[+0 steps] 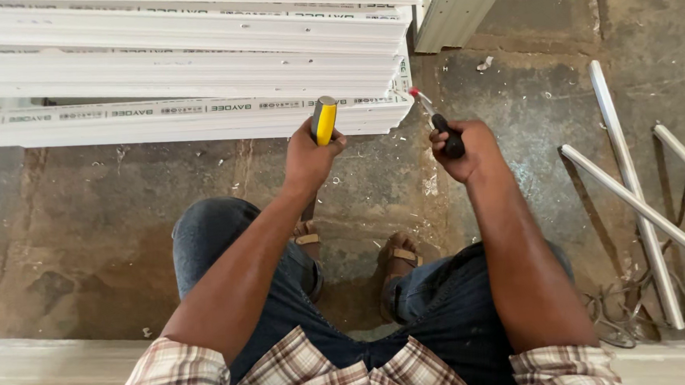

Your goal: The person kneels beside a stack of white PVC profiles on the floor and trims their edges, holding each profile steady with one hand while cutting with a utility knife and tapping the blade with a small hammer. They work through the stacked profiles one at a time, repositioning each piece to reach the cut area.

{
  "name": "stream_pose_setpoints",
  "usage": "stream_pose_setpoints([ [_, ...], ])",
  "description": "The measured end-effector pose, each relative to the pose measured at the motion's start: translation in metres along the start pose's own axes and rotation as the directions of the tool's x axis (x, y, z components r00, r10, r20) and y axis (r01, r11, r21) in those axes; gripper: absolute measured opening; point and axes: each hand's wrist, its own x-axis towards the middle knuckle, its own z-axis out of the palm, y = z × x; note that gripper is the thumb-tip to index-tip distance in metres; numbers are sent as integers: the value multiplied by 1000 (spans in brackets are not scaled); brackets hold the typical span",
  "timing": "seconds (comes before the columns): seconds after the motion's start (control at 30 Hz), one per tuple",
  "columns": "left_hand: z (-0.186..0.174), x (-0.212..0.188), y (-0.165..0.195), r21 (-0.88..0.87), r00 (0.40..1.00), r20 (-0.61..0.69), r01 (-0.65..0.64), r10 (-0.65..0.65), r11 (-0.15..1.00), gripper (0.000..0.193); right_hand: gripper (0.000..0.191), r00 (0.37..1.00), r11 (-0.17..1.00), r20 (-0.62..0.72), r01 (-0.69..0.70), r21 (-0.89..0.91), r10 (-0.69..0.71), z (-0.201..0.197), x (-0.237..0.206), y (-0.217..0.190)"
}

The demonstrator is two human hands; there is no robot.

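Head view looks straight down on a seated person whose left hand (308, 157) is wrapped tight around a yellow-and-grey moulded tool handle (324, 120), fingers fully closed, the handle standing upright so its top points back at the camera; what hangs below the fist is hidden, so the kind of tool cannot be told. Right hand (468, 150) is likewise closed, on the black grip of a slim screwdriver-like tool with a red collar and thin metal shaft (434, 122), angled up and to the left so the tip sits just beside the near corner of a stack of long white plastic profile lengths (191, 76) lying flat on the ground. Both hands hover close together at that end of the stack, apparently because the cut ends are the part within reach from the seat. Below, sandalled feet (398, 255) rest on the stained concrete floor (90, 226) between blue-jeaned knees. Off to the right, well apart from the hands, several bare silvery metal bars (635, 195) lie crossed on the floor beside a tangle of thin wire (617, 315)
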Motion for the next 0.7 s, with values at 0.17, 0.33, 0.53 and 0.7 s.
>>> stream_pose_setpoints([
  [0.17, 1, -4, 5, 59, 1000, -9, 28, -27, 998, 19, 9, 952, 972, -218, 230, 51, -214, -6, 12, 2],
  [0.33, -1, -3, 6, 129, 999, -15, 52, -50, 990, 20, 12, 911, 936, -281, 339, 91, -302, -11, 17, -4],
  [0.53, 3, -4, 6, 86, 999, 26, 34, -37, 996, 19, 26, 956, 947, -134, 227, -228, -261, -3, 22, 19],
  [0.7, 8, -5, 8, 60, 998, 44, 30, -33, 998, 20, 27, 997, 929, 26, 71, -364, -66, -2, 5, 11],
])
